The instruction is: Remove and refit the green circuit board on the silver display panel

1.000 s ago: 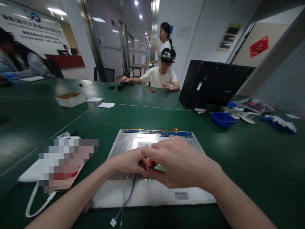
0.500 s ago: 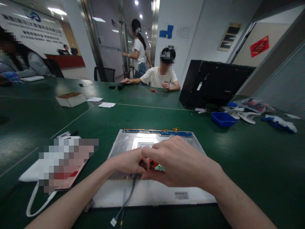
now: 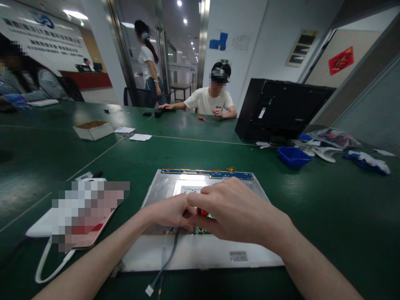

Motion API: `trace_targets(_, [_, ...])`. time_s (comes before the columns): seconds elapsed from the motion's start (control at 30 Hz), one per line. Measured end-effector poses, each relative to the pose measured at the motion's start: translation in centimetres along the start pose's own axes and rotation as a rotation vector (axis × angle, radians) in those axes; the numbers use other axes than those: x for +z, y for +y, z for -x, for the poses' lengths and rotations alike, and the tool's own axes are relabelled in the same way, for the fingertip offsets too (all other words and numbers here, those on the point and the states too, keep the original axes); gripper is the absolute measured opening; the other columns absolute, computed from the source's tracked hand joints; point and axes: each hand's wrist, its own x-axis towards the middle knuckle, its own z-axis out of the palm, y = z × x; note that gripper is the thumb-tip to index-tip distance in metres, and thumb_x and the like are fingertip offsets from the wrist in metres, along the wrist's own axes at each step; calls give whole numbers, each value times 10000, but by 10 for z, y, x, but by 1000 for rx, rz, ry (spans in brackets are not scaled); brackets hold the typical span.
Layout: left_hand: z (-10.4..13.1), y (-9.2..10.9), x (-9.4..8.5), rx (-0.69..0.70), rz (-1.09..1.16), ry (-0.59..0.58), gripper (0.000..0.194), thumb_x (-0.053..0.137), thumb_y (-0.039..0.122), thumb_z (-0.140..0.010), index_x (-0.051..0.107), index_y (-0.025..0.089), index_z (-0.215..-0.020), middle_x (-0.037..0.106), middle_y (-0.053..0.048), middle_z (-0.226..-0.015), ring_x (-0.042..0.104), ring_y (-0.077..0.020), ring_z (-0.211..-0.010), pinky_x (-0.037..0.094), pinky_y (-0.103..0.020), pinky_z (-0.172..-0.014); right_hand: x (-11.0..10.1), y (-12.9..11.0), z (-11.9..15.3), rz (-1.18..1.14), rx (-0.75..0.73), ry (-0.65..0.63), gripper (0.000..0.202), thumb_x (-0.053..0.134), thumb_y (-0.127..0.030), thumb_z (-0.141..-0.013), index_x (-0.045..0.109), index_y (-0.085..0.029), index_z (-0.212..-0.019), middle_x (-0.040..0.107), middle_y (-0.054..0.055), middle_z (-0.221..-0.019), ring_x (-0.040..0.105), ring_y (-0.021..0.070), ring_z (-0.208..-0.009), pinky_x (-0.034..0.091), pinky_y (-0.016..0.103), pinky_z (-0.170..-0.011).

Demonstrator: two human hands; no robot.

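Over the flat, rectangular silver-and-white panel (image 3: 212,252), my right hand (image 3: 234,212) grasps a rounded red-and-black handle (image 3: 203,211); left hand (image 3: 175,211) just beside, grip hidden, can't tell.

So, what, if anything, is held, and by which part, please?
The right hand holds a red tool, apparently by its handle; unclear for the left hand.

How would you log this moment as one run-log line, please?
left hand: at green board, grip hidden | right hand: around mostly hidden red item | panel: on table | cable: past panel's near edge
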Motion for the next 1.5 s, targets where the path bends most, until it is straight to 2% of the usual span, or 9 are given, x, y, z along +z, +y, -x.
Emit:
trace_targets(0.17, [0,-1,2,-18,70,-5,125,640,174,-713,679,142,-827,672,-7,-746,569,-153,-651,432,-237,-589,2,-1,0,-1,-28,27,87,533,-241,-848,556,-200,-921,643,-3,-774,478,117,-588,199,275,-498])
trace_targets(0.33, [1,6,0,-65,9,11,136,659,201,-714,672,144,-837,642,4,-718,551,-153,-638,421,-240,-578,1,1,-1,-21,-24,10,192,531,-397,-896,583,-214,-923,651,-8,-745,497,122,-588,195,276,-497])
trace_targets(0.43, [2,7,-1,-46,20,3,110,649,199,-725,665,145,-819,640,3,-727,558,-157,-667,431,-242,-602,2,1,-2,-8,-20,21,123,500,-301,-913,579,-207,-920,650,-11,-727,494,116,-577,193,277,-499])
trace_targets(0.53, [2,5,0,-62,12,21,119,651,186,-712,648,146,-825,629,9,-731,557,-153,-670,423,-232,-583,3,-1,-1,-1,-44,50,93,531,-234,-853,548,-199,-938,651,-8,-767,487,119,-581,189,277,-491])
trace_targets(0.6, [2,5,1,-70,-9,24,111,656,186,-703,639,146,-805,624,8,-745,556,-153,-680,415,-226,-572,3,-2,-1,-6,-50,50,128,546,-248,-837,531,-198,-954,651,-7,-780,486,123,-579,189,277,-486])
trace_targets(0.73, [1,8,1,-76,-29,19,129,642,188,-709,644,148,-831,618,9,-739,554,-155,-676,414,-228,-569,3,-1,-1,-8,-40,31,150,532,-352,-890,546,-212,-943,664,-11,-780,514,129,-607,197,281,-494])
trace_targets(0.83, [1,8,1,-80,-1,17,156,649,190,-701,643,150,-851,625,12,-727,555,-151,-662,420,-231,-576,3,0,-1,1,-36,34,93,507,-291,-902,550,-212,-925,661,-13,-771,518,126,-612,204,282,-500])
trace_targets(0.97, [0,5,1,-97,18,0,106,659,211,-694,627,154,-778,615,19,-697,548,-145,-644,408,-220,-544,3,-1,-1,-5,-51,41,105,527,-230,-836,523,-205,-938,643,-12,-782,488,124,-590,204,277,-489])
trace_targets(1.5, [0,6,2,-90,18,0,135,673,224,-707,654,163,-826,660,4,-790,595,-176,-750,473,-260,-662,4,0,-2,-17,-52,40,49,512,-230,-859,525,-205,-899,638,-12,-780,457,118,-591,195,281,-501])
